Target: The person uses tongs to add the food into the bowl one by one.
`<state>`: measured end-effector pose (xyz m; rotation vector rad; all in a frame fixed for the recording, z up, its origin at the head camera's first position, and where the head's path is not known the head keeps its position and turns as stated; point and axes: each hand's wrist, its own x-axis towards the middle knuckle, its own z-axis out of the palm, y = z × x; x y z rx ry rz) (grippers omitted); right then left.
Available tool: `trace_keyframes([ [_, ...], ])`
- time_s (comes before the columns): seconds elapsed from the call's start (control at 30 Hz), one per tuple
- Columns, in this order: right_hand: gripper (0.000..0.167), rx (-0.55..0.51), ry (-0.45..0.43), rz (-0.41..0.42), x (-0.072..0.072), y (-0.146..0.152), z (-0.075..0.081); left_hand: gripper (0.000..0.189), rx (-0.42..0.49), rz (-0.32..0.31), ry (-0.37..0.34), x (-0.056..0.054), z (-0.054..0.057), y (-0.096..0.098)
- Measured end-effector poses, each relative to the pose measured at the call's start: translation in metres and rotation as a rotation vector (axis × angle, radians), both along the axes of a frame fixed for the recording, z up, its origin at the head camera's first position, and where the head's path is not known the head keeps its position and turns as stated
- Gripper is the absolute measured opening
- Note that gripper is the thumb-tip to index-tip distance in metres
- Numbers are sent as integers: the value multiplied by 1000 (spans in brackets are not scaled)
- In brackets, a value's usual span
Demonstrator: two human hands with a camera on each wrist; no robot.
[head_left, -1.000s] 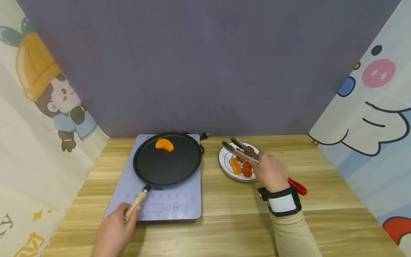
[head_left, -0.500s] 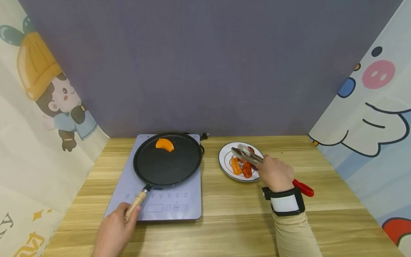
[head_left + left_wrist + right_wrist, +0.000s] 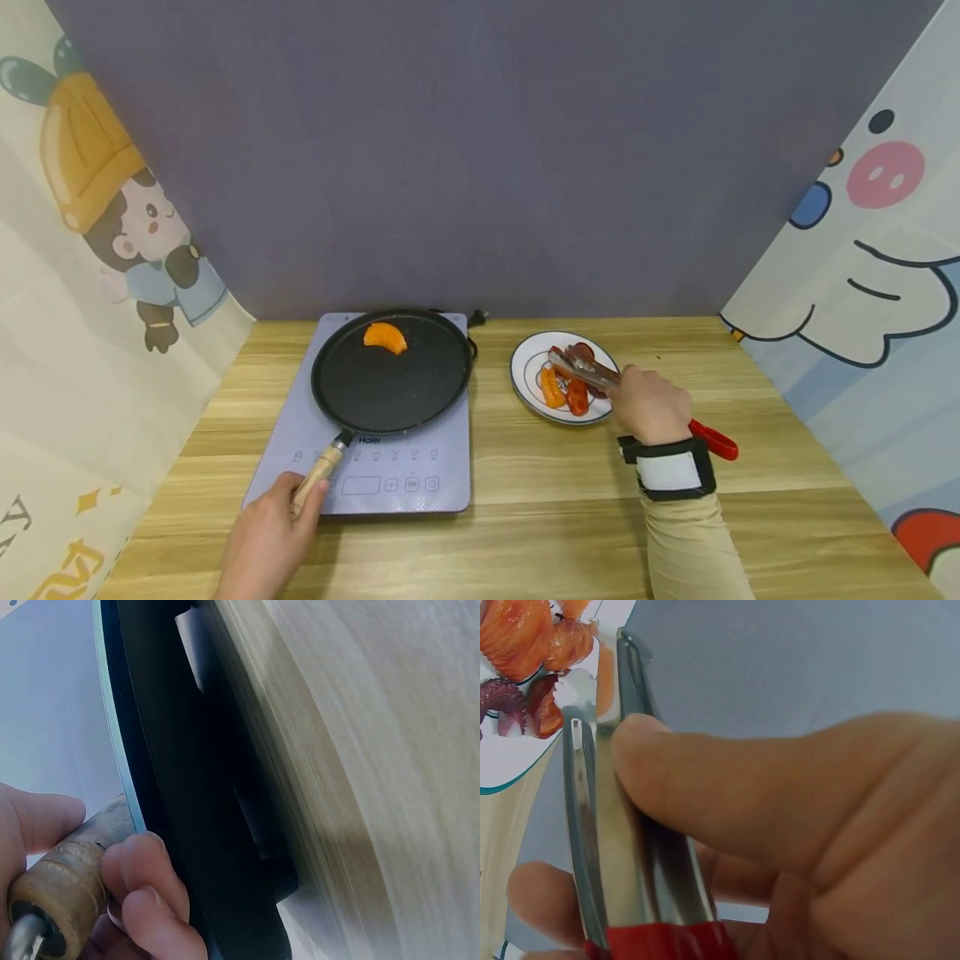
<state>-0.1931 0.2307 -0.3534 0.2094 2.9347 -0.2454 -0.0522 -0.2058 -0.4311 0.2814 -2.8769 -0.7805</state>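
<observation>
On the left in the head view, my left hand [image 3: 266, 537] grips the wooden handle [image 3: 321, 475] of a flat black frying pan [image 3: 390, 387]. One curved orange piece of food [image 3: 386, 338] lies near the pan's far side. My right hand [image 3: 651, 406] holds metal tongs [image 3: 602, 377] with red handle ends, thumb pressing one arm in the right wrist view. The tong tips lie over the plate [image 3: 522, 386], at its dark red pieces. Also on the plate are an orange piece [image 3: 552, 389], a glossy red piece [image 3: 577, 397] and a purplish, tentacle-like piece [image 3: 501, 699].
The pan sits on a light induction cooker [image 3: 442, 492] with touch buttons along its front. A black plug [image 3: 477, 317] lies behind it, by the grey back wall [image 3: 480, 167]. Printed cartoon sheets [image 3: 900, 275] line both sides of the wooden table [image 3: 547, 533].
My right hand has shifted slightly right and drawn the tongs back; their arms, spread apart earlier, have come closer together at the dark red pieces. Left hand and pan have stayed put.
</observation>
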Motion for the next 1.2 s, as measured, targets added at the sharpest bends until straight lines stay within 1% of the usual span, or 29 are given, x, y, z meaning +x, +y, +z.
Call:
trace_keyframes([
  [0.2,38,7,9,4,-3,1,-4,41,2,-3,-3,-1,-1,-1],
  [0.5,36,12,19,-4,-7,0,-10,41,-3,-4,13,0,-3,-1],
  [0.7,32,20,49,-3,-9,-3,-14,40,1,0,13,0,-2,-1],
  [0.87,34,27,86,1,-12,-8,-19,40,-2,-1,14,0,-2,-1],
  [0.93,36,25,80,-7,-12,-9,-19,40,-2,-1,15,0,-1,0],
  [1.07,40,16,43,-18,-11,-8,-16,39,0,-1,15,0,-1,0],
  [1.2,39,9,27,-3,-8,-4,-12,39,-2,-2,19,0,-1,0],
])
